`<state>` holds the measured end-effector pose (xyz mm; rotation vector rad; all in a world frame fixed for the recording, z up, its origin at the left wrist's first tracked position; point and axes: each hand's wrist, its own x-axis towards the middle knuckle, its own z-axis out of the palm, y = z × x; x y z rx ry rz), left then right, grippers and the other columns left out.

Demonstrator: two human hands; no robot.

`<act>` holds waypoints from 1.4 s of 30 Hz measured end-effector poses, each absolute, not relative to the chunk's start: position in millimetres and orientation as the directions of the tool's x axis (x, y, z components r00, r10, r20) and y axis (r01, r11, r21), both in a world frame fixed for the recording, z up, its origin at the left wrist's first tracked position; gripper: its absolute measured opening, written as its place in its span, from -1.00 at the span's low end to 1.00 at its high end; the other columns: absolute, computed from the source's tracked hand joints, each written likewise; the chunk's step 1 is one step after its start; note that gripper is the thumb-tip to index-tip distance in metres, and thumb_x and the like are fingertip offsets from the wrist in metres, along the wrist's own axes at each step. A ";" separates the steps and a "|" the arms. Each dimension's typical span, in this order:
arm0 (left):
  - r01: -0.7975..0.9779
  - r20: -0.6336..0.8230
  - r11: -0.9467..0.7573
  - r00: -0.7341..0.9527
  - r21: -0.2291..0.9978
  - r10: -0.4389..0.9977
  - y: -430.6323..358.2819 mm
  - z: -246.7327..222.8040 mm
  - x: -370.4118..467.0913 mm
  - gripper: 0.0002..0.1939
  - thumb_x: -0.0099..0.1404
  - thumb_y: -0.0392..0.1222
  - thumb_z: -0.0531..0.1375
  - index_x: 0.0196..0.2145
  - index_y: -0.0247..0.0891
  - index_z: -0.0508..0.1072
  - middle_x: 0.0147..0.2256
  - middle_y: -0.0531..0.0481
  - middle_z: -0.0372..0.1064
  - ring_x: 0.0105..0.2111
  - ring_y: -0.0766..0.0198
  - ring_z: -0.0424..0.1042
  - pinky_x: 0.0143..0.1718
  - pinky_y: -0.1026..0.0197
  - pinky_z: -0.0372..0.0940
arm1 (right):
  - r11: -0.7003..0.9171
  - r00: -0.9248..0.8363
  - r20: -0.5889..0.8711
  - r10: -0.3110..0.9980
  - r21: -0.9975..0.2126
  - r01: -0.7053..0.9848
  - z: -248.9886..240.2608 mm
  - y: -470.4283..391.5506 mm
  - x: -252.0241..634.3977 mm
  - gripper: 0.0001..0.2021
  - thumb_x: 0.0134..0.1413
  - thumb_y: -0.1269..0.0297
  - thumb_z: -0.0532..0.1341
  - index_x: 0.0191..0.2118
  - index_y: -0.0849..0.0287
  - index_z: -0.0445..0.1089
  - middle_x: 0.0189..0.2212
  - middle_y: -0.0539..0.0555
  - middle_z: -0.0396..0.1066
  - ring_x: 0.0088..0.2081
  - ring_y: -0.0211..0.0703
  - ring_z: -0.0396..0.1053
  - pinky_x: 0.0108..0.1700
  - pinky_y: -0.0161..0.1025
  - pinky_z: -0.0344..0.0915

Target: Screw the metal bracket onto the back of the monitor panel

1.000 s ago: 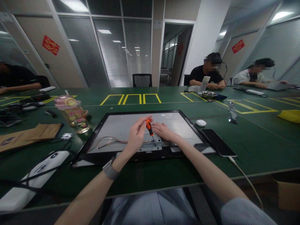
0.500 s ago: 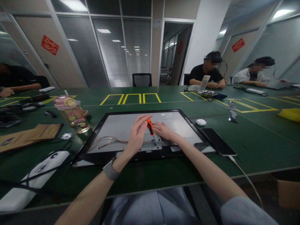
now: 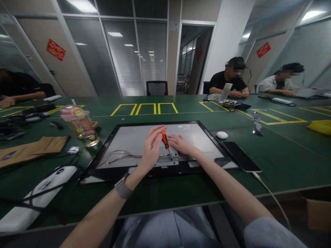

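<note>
A flat display panel (image 3: 139, 137) with a black frame and grey metal back lies on the green table. My left hand (image 3: 152, 146) holds an orange-and-black screwdriver (image 3: 165, 140) by its handle. The screwdriver tilts, its tip down at a metal bracket (image 3: 165, 160) near the panel's front edge. Resting on the panel just right of the screwdriver is my right hand (image 3: 181, 144), its fingers stretched out and palm down. Thin wires (image 3: 121, 155) run leftward from the bracket across the panel.
A drink bottle (image 3: 80, 127), cardboard packaging (image 3: 33, 150) and a white power bank-like device (image 3: 43, 193) with black cables lie left. On the right are a white case (image 3: 221, 135) and a phone (image 3: 241, 156) on a cable. Several people sit around the table (image 3: 284, 155).
</note>
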<state>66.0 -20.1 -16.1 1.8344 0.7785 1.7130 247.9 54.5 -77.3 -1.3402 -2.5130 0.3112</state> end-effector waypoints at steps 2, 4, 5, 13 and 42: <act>0.055 0.697 -0.700 0.069 0.712 0.714 -22.8 -14.2 66.0 -0.71 0.37 -0.21 0.00 -0.07 -0.20 0.45 -0.04 -0.13 0.36 -0.03 0.21 0.36 0.07 0.05 0.24 | 0.552 -0.538 0.138 0.832 -0.302 0.777 -75.6 53.2 246.9 -0.60 0.34 0.21 -0.15 0.18 0.06 0.21 0.24 0.11 0.08 0.27 0.04 -0.06 0.23 0.23 -0.18; 0.040 0.673 -0.677 0.081 0.735 0.736 -24.7 -13.3 66.3 -0.71 0.36 -0.21 0.02 -0.04 -0.22 0.43 -0.11 -0.12 0.41 -0.09 0.21 0.40 0.01 0.07 0.29 | 0.555 -0.542 0.132 0.830 -0.292 0.779 -74.3 52.2 246.2 -0.61 0.34 0.22 -0.14 0.17 0.07 0.22 0.24 0.12 0.08 0.27 0.04 -0.05 0.23 0.22 -0.17; 0.037 0.667 -0.671 0.079 0.741 0.741 -25.1 -13.2 66.6 -0.73 0.35 -0.21 0.04 -0.06 -0.23 0.43 -0.15 -0.11 0.42 -0.13 0.23 0.42 -0.03 0.10 0.32 | 0.553 -0.541 0.129 0.831 -0.293 0.780 -74.0 52.1 246.1 -0.61 0.34 0.23 -0.14 0.18 0.08 0.21 0.24 0.12 0.08 0.27 0.04 -0.05 0.23 0.23 -0.16; 0.153 0.708 -0.699 -0.001 0.698 0.707 -21.0 -16.4 66.4 -0.82 0.24 -0.18 0.18 -0.20 -0.20 0.52 -0.23 -0.04 0.27 -0.22 0.31 0.35 -0.16 0.24 0.32 | 0.550 -0.540 0.126 0.832 -0.310 0.775 -77.0 54.6 248.4 -0.59 0.34 0.19 -0.14 0.20 0.04 0.17 0.25 0.11 0.06 0.28 0.07 -0.09 0.22 0.26 -0.17; 0.065 0.680 -0.680 0.018 0.730 0.733 -23.6 -14.3 68.1 -0.83 0.22 -0.18 0.22 -0.23 -0.23 0.53 -0.31 -0.02 0.36 -0.29 0.31 0.38 -0.22 0.25 0.31 | 0.551 -0.540 0.128 0.832 -0.305 0.777 -75.0 53.0 248.0 -0.59 0.34 0.19 -0.15 0.20 0.04 0.17 0.25 0.12 0.07 0.27 0.03 -0.05 0.22 0.23 -0.17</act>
